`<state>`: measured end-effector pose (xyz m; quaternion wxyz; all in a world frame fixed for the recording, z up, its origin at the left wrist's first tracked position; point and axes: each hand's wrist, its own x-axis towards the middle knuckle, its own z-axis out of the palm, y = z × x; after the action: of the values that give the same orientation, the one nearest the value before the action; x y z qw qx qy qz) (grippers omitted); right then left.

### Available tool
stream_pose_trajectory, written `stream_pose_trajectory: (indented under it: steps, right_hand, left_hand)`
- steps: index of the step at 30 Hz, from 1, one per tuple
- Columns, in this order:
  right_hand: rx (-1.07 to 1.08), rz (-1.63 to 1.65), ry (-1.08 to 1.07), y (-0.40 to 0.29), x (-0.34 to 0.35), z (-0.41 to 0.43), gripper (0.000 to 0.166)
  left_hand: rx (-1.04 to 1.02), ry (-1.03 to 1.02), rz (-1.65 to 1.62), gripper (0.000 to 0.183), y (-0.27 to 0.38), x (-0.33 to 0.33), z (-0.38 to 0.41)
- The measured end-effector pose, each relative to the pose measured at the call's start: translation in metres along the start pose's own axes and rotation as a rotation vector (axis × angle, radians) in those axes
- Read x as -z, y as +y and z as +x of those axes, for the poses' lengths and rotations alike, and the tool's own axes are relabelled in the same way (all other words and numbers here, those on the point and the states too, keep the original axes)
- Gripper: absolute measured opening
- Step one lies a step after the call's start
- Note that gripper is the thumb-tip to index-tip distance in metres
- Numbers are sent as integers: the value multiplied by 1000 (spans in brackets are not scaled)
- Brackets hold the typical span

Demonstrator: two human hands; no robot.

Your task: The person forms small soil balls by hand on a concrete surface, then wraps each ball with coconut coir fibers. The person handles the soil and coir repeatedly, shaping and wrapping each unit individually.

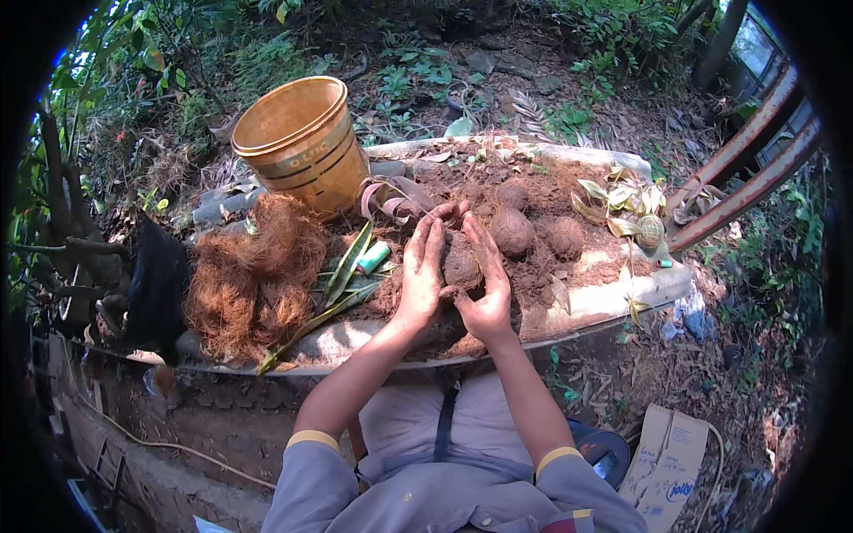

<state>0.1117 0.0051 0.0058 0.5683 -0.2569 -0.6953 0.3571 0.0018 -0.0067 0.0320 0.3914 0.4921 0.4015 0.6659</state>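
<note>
My left hand (423,266) and my right hand (490,283) are cupped around a brown ball of soil and fibre (460,260), one on each side, with fingertips close together beyond it. Just right of my hands, a larger soil ball (512,232) lies on loose soil (543,280), with a smaller ball (566,238) beside it and another ball (512,195) behind. Left of my hands are a green spool of thread (373,258) and long green leaves (349,263). A heap of coconut fibre (253,286) lies farther left.
A yellowish plastic bucket (303,150) stands at the back left. A black bag (156,280) is at the far left. A string-wrapped ball (650,232) lies by pale leaves (620,196) at the right. Rusty metal bars (740,186) rise beyond. Flattened cardboard (666,466) lies at lower right.
</note>
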Motion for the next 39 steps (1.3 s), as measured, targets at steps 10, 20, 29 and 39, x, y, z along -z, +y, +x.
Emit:
stream_pose_trajectory:
  steps: [10,20,29,39]
  right_hand:
    - [-196,142,351,10,-25,-10,23]
    - [-587,450,434,2,-15,0,28]
    - [-505,429,519,-8,-20,4,39]
    - [-567,604,431,2,-11,6,37]
  left_hand:
    - [116,124,26,48,-15,-20,-14]
    - [112,-9,207,56,-18,-10,-12]
    - [-70,198,213,50,-27,-30,-16]
    - [116,31,252,84,-18,-8,-10]
